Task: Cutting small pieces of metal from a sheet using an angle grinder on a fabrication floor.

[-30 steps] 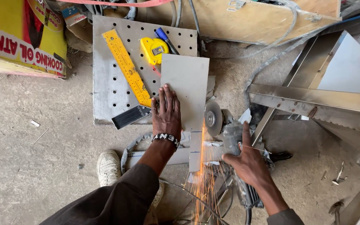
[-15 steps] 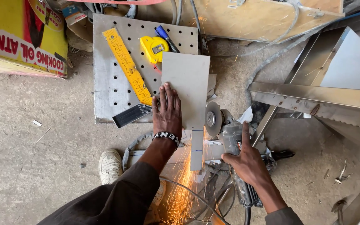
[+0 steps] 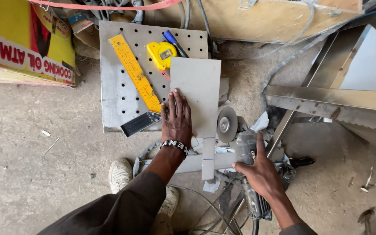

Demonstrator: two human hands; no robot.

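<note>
Two hands at work, left hand [image 3: 177, 119] flat, fingers spread on grey sheet [image 3: 196, 93], right hand [image 3: 260, 174] clamped round grinder [image 3: 244, 148], disc beside sheet edge.

the person wears a dark brown-grey long sleeve [image 3: 122, 204] on the left arm, loose and softly creased, ending partway along the forearm so the wrist is bare. around that wrist sits a beaded bracelet [image 3: 175, 145] in black and white, the beads set in a small chequered pattern. the left hand [image 3: 177, 117] and right hand [image 3: 260, 174] are bare, with no gloves or rings to be seen. a dark cuff edge [image 3: 299, 228] shows at the right forearm. below, a scuffed, dusty white shoe [image 3: 120, 174] shows
</note>
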